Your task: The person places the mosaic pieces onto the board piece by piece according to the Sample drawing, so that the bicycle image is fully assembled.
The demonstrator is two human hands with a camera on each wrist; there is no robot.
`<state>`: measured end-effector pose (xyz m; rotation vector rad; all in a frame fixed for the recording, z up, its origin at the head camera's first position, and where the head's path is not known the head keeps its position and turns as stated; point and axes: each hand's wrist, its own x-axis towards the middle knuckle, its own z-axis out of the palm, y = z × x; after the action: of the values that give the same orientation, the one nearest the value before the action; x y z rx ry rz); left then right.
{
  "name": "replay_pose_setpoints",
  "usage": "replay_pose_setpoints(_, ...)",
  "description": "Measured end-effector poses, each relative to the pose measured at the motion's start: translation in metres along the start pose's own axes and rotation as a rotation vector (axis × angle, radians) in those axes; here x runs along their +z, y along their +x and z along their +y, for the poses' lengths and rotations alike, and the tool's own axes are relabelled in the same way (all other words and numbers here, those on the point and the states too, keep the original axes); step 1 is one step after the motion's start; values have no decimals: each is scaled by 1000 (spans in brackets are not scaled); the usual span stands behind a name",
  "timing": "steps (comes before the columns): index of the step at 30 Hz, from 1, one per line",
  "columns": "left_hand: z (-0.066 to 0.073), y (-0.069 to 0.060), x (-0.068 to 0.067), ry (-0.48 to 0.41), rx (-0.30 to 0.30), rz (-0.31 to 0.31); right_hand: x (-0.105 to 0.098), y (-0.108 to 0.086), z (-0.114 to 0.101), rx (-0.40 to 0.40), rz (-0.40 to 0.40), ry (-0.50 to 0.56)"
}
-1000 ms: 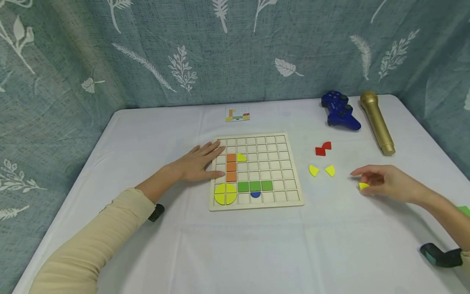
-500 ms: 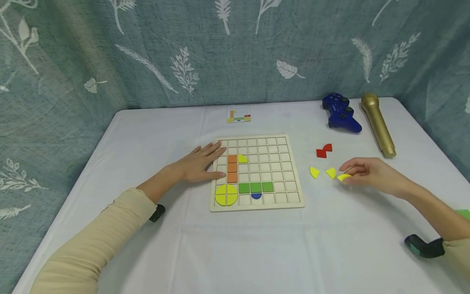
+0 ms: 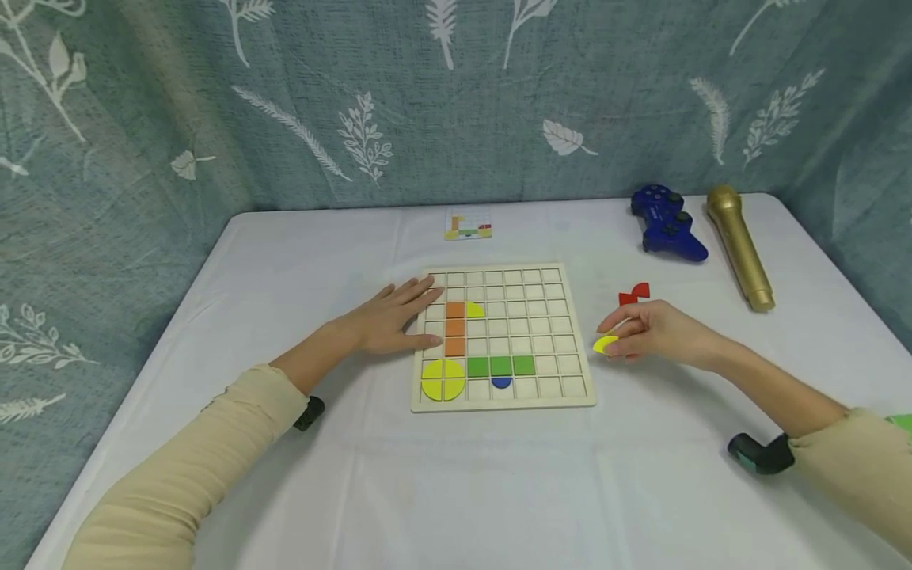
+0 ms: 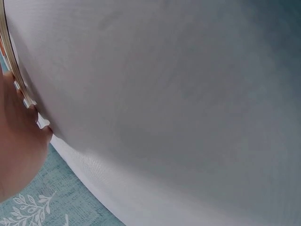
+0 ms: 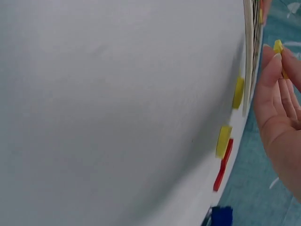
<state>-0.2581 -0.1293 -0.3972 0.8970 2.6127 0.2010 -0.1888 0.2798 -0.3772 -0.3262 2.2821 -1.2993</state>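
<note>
In the head view, my right hand (image 3: 663,336) pinches a yellow quarter-circle tile (image 3: 605,343) just off the right edge of a wooden grid board (image 3: 503,408). My left hand (image 3: 390,319) lies with spread fingers on the board's left edge. The board bears orange squares (image 3: 454,326), a yellow quarter-circle (image 3: 474,310), a yellow disc of quarters (image 3: 442,380), green squares (image 3: 501,365) and a blue half-circle (image 3: 502,382). Two more yellow tiles (image 5: 238,93) stand out in the right wrist view; my right hand hides them from the head camera. Red tiles (image 3: 640,290) lie behind that hand.
A small pattern card (image 3: 468,224) lies behind the board. At the back right are a blue game controller (image 3: 668,225) and a gold microphone (image 3: 741,249). Something green (image 3: 902,422) shows at the right edge. A patterned curtain (image 3: 399,103) borders the table.
My right hand has carried the yellow quarter-circle tile leftward, over the loose yellow tiles, to the board's right edge. My left hand stays in place on the board.
</note>
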Motion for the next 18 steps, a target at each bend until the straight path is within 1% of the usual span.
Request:
replay_pose_setpoints(5,1,0,0,-1,-4,0,14,16,-8,-7,-15,-27)
replay_pose_setpoints(9,1,0,1,7,-5,-1,25,27,-14,-17,-41,-31)
replay_pose_setpoints(14,1,0,0,7,-6,0,38,36,-21,-45,-68,-63)
replay_pose_setpoints(18,1,0,0,7,-7,2,45,40,-24,-91,-80,-100)
